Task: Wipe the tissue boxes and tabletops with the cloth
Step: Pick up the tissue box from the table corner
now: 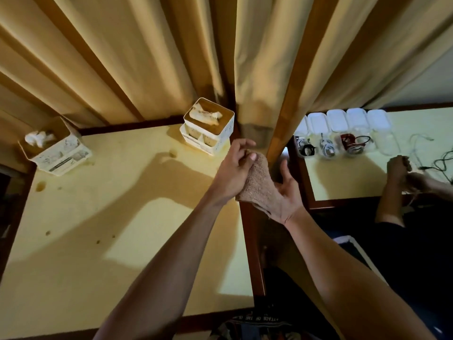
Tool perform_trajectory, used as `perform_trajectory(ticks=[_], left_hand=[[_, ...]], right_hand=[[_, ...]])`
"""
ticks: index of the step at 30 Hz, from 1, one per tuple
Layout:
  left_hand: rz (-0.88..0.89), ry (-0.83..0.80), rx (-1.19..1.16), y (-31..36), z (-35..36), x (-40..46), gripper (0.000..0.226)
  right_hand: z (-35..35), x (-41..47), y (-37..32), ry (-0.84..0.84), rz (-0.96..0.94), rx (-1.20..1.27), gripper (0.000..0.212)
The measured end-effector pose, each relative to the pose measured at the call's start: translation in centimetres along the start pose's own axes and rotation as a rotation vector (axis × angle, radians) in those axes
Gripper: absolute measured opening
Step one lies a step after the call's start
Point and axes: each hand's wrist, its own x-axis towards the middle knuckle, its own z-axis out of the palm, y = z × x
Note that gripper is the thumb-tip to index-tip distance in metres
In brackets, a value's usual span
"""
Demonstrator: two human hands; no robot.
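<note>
Head view: tan, nubbly, draped cloth (263, 190)

Rough terry cloth (263, 190), matt tabletop (110, 217), fabric curtains (147, 57)

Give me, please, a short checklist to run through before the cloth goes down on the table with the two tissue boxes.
1. Cloth in hand: ok. The left hand pinches the brown cloth, which drapes over the right hand.
2. Cloth bunched for wiping: not ok, it hangs spread between both hands.
3. Tissue boxes within sight: ok. One tissue box stands at the far right corner, the other tissue box at the far left edge.
4. Dirt located: ok, dark spots show on the tabletop.
5. Cloth damp: cannot tell.
6. Neighbouring table free: not ok, another person's hands work there.
</note>
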Motion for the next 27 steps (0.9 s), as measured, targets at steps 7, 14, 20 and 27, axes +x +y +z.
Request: perform_trajectory(ticks=[7, 14, 20, 27], left_hand=[[-0.063, 0.130, 0.303, -0.3, -0.5, 7.6, 0.037], [-0.098, 0.140, 0.576, -3.6, -4.7, 16.1, 0.052], [-0.284, 0.245, 0.854, -5.9, -10.7, 20.8, 0.102], [-0.480, 0.121, 0.891, -7.4, -13.4, 20.7, 0.146]], right_hand=[[-0.3, 7.1, -1.3, 0.047, -0.038, -0.020, 0.075], [0.3, 14.6, -6.4, 0.055, -0.061, -0.094, 0.052], [2.3, 19.0, -6.1, 0.271, -0.131, -0.371, 0.046], [6.2, 23.2, -4.1, 0.290, -0.240, -0.569, 0.073]])
